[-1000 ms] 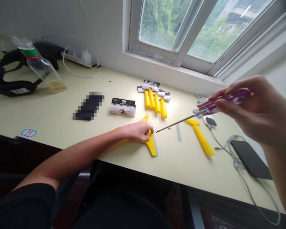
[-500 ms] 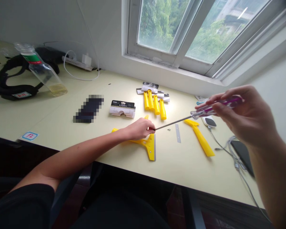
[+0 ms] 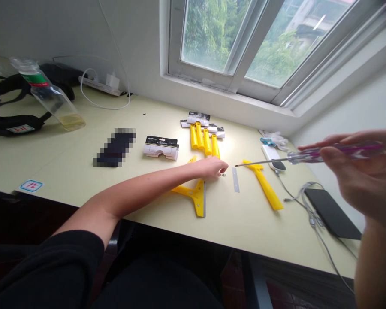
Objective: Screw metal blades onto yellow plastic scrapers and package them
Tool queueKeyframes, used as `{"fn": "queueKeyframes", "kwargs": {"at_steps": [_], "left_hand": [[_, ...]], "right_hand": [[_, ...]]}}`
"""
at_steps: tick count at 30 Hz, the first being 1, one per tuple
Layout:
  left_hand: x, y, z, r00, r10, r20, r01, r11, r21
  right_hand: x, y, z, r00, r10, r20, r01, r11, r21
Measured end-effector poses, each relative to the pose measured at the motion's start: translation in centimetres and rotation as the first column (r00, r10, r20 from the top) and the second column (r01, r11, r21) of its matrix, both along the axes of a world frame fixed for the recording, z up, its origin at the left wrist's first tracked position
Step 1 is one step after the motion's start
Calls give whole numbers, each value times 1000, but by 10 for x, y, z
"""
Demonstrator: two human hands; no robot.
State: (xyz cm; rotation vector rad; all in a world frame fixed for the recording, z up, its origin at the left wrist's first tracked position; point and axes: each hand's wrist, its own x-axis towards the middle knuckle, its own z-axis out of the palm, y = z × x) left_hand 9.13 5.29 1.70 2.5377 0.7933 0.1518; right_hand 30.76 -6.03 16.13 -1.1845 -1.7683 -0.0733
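Observation:
My left hand (image 3: 215, 168) reaches across the yellow scraper (image 3: 197, 198), its fingers bent down and drawn together beside small screws (image 3: 223, 174) on the table. Whatever may be between the fingertips is hidden. In my right hand (image 3: 350, 171) is a screwdriver (image 3: 296, 158) with a clear and purple handle. Its shaft points left, the tip in the air above a loose thin metal blade (image 3: 236, 180). The scraper under my left forearm has a grey blade along its right edge and a screw in its head. Another yellow scraper body (image 3: 266, 189) lies right of the loose blade.
Several yellow handles (image 3: 199, 136) with packaging lie toward the window, and a black-and-white package (image 3: 161, 148) sits left of them. A blurred dark object (image 3: 116, 148), a tilted bottle (image 3: 56, 101) and a black headset (image 3: 16, 124) are leftward. Cables (image 3: 312, 214) and a black phone-like slab (image 3: 333, 213) lie right.
My left hand has moved right, from the scraper head to the screws. My right hand has gone right with the screwdriver, its tip now away from the scraper.

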Motion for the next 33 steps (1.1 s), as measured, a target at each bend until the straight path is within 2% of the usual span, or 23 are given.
{"fn": "queueKeyframes", "kwargs": {"at_steps": [3, 6, 8, 10, 13, 17, 25, 33], "left_hand": [[-11, -3, 7, 1000, 7, 9, -8, 1000, 16], [-40, -18, 15, 998, 20, 60, -27, 993, 113], [-64, -35, 17, 997, -32, 77, 18, 985, 172], [-88, -52, 14, 987, -147, 65, 128, 965, 228], [-108, -73, 4, 981, -191, 14, 179, 939, 295], [-109, -82, -6, 986, -163, 31, 146, 942, 302], [-107, -81, -6, 991, -122, 50, 101, 945, 312], [-105, -82, -11, 994, -107, 28, 92, 938, 335]], "right_hand": [[1, -4, -2, 999, 43, 7, -43, 999, -11], [-2, -11, -3, 996, 95, 4, -94, 995, -43], [-5, -16, -4, 985, 171, -17, -172, 982, -72], [-9, -22, -6, 964, 260, -54, -265, 957, -115], [-17, -27, -9, 924, 367, -112, -382, 908, -171], [-30, -26, -13, 915, 382, -128, -402, 891, -213], [-44, -17, -22, 905, 405, -130, -425, 861, -280], [-46, -18, -21, 947, 306, -101, -322, 899, -297]]}}
